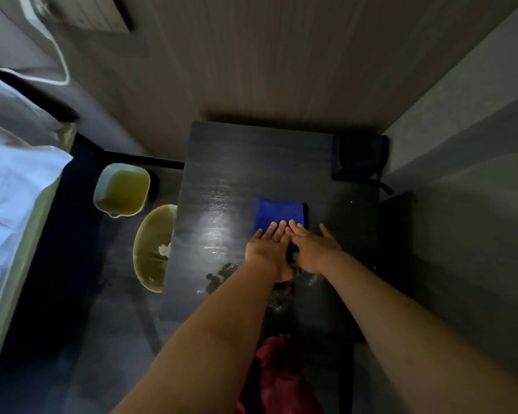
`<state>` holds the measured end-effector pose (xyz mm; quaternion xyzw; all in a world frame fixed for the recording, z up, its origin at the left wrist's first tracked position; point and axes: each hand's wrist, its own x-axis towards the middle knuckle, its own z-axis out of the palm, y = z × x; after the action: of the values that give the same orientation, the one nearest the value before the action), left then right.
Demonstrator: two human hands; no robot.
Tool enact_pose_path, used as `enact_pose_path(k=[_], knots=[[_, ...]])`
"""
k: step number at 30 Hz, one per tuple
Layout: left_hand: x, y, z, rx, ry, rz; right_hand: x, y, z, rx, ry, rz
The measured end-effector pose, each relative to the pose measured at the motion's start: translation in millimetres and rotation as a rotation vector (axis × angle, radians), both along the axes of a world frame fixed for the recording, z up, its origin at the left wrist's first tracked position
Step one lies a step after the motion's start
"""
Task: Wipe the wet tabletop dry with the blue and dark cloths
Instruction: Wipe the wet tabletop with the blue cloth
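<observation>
— Where is the blue cloth (278, 212)?
— Flat on the dark tabletop (222, 174), under the fingertips of both hands and reaching beyond them.
— How do the hands lie?
— The left hand (268, 248) and right hand (313, 248) sit side by side, fingers straight and flat, pressing its near edge and gripping nothing.
— And the dark cloth (358, 158)?
— Folded, well beyond the right hand, at the far corner. Puddled water (222, 274) glistens just beside the left wrist.

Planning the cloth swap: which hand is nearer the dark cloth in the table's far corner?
Right. The right hand rests on the blue cloth, nearer the person and left of the dark cloth; the left hand rests alongside, farther left.
</observation>
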<state>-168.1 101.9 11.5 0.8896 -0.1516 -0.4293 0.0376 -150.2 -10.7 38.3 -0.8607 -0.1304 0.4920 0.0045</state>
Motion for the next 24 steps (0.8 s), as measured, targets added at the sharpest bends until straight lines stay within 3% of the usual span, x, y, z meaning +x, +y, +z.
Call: enact_pose_path(k=[24], knots=[[51.7,-110.1,9.6,-0.077,0.007,-0.097,26.5,-111.9,-3.2,-0.008,-0.087,-0.203]])
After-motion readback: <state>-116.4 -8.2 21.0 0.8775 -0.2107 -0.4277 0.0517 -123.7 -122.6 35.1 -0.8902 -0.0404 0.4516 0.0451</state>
